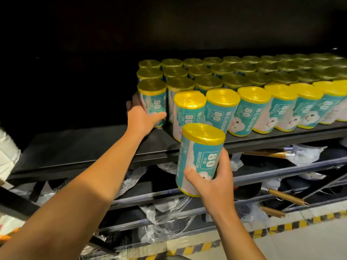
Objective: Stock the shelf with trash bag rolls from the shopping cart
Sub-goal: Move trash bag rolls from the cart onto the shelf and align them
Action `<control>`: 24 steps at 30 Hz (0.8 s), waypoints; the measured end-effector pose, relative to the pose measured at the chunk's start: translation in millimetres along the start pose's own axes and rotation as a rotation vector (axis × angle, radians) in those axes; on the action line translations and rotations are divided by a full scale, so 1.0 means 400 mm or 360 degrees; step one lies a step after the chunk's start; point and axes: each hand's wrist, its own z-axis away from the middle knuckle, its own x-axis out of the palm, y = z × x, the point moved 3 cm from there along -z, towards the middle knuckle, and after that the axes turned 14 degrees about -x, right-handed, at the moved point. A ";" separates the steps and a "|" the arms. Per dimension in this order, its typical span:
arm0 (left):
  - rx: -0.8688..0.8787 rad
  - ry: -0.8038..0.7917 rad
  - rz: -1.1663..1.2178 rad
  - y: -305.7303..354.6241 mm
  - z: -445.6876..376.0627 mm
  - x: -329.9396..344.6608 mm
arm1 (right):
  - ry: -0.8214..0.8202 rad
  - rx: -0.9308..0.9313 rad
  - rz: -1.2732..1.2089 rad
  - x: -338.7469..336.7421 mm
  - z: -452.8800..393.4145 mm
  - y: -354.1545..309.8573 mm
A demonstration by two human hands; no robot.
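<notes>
Head view: the right hand grips one trash bag roll by its lower half, holding it upright in the air just in front of the shelf edge. The left hand is wrapped around the corner roll standing on the shelf, thumb in front, fingers behind it. Rows of stocked rolls (yellow tops, teal labels) fill the shelf to the right; its left part is bare. Below, lower racks hold wooden-handled pans in plastic wrapping.
</notes>
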 end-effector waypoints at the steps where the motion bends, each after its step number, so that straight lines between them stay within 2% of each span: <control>1: 0.0007 -0.0007 -0.0023 0.006 0.003 0.002 | -0.0005 -0.0007 0.0007 0.006 0.002 0.000; 8: -0.0019 -0.0118 -0.0104 -0.004 0.030 -0.046 | 0.0117 -0.0154 0.0312 0.079 0.002 -0.011; 11: 0.0014 -0.0298 -0.0110 -0.046 0.078 -0.111 | 0.0157 -0.0204 0.0351 0.126 -0.013 -0.012; 16: 0.0486 -0.0269 -0.0748 -0.157 0.156 -0.226 | 0.0225 -0.0308 0.0466 0.208 -0.045 0.017; 19: 0.0572 -0.0128 -0.1167 -0.215 0.164 -0.267 | 0.0273 -0.0316 0.0545 0.253 -0.065 0.046; 24: 0.0679 -0.0106 -0.1202 -0.247 0.173 -0.282 | 0.0212 -0.0250 0.0581 0.293 -0.073 0.087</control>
